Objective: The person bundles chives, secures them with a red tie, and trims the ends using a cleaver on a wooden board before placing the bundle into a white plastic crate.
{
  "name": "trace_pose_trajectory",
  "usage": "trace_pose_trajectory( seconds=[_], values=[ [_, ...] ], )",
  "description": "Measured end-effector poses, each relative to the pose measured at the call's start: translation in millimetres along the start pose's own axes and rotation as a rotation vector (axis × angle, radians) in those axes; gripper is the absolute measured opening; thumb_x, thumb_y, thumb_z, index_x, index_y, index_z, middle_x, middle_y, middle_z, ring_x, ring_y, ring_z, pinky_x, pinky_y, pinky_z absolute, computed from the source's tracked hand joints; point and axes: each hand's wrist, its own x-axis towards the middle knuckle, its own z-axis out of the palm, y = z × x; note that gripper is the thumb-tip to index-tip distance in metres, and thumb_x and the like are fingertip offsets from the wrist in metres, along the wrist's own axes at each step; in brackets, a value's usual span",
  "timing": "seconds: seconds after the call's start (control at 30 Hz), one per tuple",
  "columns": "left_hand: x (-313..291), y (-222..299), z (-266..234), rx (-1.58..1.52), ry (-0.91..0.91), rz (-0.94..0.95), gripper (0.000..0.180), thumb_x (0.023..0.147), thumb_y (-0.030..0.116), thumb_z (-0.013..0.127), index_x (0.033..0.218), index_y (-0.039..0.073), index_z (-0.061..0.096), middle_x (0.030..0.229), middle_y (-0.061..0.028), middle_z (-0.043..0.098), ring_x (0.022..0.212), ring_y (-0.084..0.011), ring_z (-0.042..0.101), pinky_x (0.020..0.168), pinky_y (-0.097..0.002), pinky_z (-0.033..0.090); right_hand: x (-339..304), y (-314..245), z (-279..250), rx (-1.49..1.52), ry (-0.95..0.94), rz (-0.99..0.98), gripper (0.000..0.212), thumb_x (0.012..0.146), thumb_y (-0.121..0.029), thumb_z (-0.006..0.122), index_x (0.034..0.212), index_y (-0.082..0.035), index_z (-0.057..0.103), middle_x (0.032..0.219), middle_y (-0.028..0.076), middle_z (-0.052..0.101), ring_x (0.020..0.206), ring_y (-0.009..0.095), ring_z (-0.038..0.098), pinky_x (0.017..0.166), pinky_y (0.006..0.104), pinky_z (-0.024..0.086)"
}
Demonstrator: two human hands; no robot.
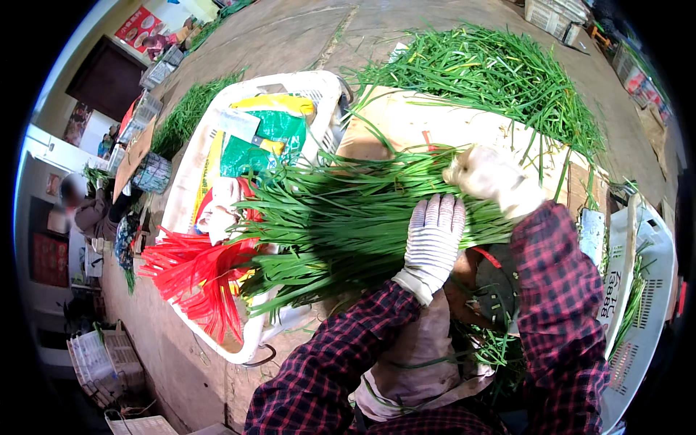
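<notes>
Striped white knit-gloved left hand (433, 243) lies flat, fingers extended, on slim green stalks (348, 210) overhanging pale wooden board (391, 119), left edge; off-white-gloved right hand (496, 180) blurs (grip: can't tell); grey-brown floor (286, 36).

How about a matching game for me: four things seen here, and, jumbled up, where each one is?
Things:
1. Left hand
2. Right hand
3. Red strips
4. Loose green heap

Places:
A. Draped over the white basket's rim
B. Beyond the pale board, at the top of the view
C. Blurred, at the right end of the green bundle
D. Flat on the bundle's near side

Pairs: 1-D, 2-C, 3-A, 4-B
</notes>
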Motion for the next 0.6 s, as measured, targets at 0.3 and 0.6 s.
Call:
trace_pose_trajectory(
  seconds=[0.3,0.6],
  values=[
    [1,7,5,-0.001,-0.011,-0.017,0.039,0.083,0.022,0.055,0.117,0.002,0.057,0.119,-0.0135,0.055,0.115,-0.0303,0.049,0.099,-0.0458,0.038,33,18,59,-0.051,0.104,0.118,0.035,0.077,-0.038,0.068,0.089,-0.006,0.073,0.090,0.019,0.069,0.090,0.036,0.066,0.080,0.0424,0.051],
    [0,4,-10,-0.001,-0.008,0.015,0.048,0.082,0.021,0.050,0.127,0.004,0.051,0.127,-0.0153,0.051,0.121,-0.0319,0.046,0.105,-0.0578,0.033,8,12,11,1.058,-0.119,0.200,0.017,0.087,-0.016,0.067,0.075,-0.004,0.063,0.056,0.000,0.053,0.047,0.011,0.049,0.047,0.0241,0.041]
  ],
)
